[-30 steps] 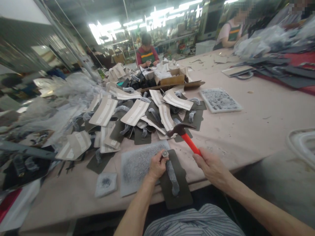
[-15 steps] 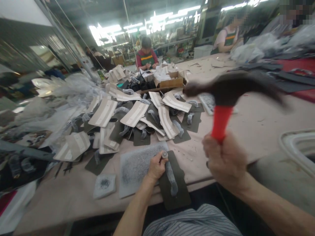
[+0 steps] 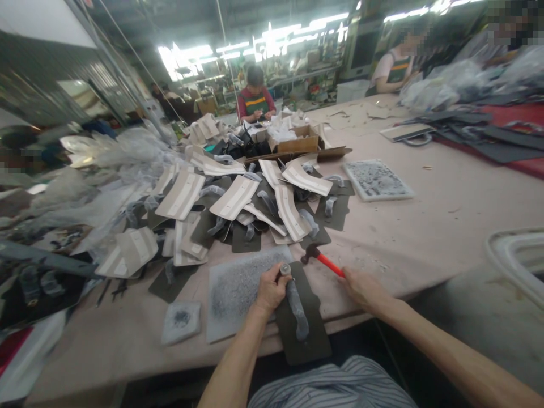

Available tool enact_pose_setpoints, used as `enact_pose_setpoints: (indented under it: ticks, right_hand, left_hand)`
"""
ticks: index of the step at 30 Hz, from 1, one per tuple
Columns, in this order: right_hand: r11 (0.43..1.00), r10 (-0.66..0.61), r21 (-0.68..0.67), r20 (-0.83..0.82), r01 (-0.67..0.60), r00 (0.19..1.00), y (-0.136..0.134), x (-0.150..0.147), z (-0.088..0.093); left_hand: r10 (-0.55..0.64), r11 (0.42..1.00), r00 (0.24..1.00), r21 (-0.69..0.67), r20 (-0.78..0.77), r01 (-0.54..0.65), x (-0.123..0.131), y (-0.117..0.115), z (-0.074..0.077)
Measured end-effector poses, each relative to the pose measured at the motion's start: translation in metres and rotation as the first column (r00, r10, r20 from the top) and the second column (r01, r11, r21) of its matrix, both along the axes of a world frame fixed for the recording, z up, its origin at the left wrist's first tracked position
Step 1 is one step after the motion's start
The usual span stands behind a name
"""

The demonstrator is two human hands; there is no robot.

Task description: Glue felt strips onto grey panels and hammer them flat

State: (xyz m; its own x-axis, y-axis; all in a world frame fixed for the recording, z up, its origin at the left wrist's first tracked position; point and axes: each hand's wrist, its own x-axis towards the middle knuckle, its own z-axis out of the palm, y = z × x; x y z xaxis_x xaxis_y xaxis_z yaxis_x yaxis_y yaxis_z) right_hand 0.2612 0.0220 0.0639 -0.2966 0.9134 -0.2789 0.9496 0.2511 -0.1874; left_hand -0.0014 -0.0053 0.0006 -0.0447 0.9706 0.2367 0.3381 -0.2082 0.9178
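Observation:
My left hand (image 3: 272, 288) is closed around a short upright metal punch (image 3: 285, 268), its round top facing up. The punch stands at the upper end of a dark green panel (image 3: 317, 334), where a plastic-wrapped handle (image 3: 298, 309) is fixed. Its lower tip is hidden by my fingers. The panel partly overlaps a scuffed pale slab (image 3: 232, 294) and reaches past the table's front edge. My right hand (image 3: 361, 289) grips the red handle of a claw hammer (image 3: 329, 263). The hammer's dark head is low, just right of the punch and apart from it.
Beige-backed panels with wrapped handles (image 3: 233, 196) lie piled beyond the slab. A small worn block (image 3: 181, 322) sits at left, and another scuffed board (image 3: 378, 180) at right. Behind the pile is a cardboard box (image 3: 300, 143). A white-rimmed tub (image 3: 495, 243) stands at right. Co-workers sit farther back.
The hammer has come down from high in front of me to beside the punch, with my right hand lowered. My left hand and the panel have stayed in place.

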Motion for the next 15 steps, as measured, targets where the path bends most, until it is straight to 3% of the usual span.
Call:
enact_pose_setpoints:
  ticks: [2,4,6,8,10,15]
  right_hand:
    - [0.992,0.063,0.114,-0.023,-0.060,0.998,-0.004,-0.012,-0.006]
    - [0.942,0.266,0.235,-0.089,-0.239,0.960,-0.017,-0.032,-0.006]
    - [0.831,0.527,0.286,-0.127,-0.478,0.840,-0.035,-0.055,-0.003]
    - [0.711,0.692,0.262,-0.101,-0.652,0.715,-0.051,-0.074,-0.003]
    - [0.653,0.743,0.249,-0.031,-0.715,0.668,-0.060,-0.087,-0.006]
    - [0.619,0.747,0.314,0.045,-0.720,0.663,-0.063,-0.096,-0.017]
  left_hand:
    - [0.013,1.000,1.000,-0.002,0.007,-0.013,0.000,0.000,-0.001]
    - [0.028,1.000,0.999,-0.008,0.020,-0.028,0.000,0.000,-0.001]
    - [0.049,0.998,0.998,-0.035,0.051,-0.047,0.001,0.001,0.000]
    - [0.087,0.994,0.991,-0.076,0.106,-0.080,0.003,0.002,0.001]
    - [0.140,0.985,0.971,-0.127,0.194,-0.117,0.005,0.005,0.001]
    - [0.322,0.939,0.851,-0.252,0.414,-0.232,0.006,0.013,-0.003]
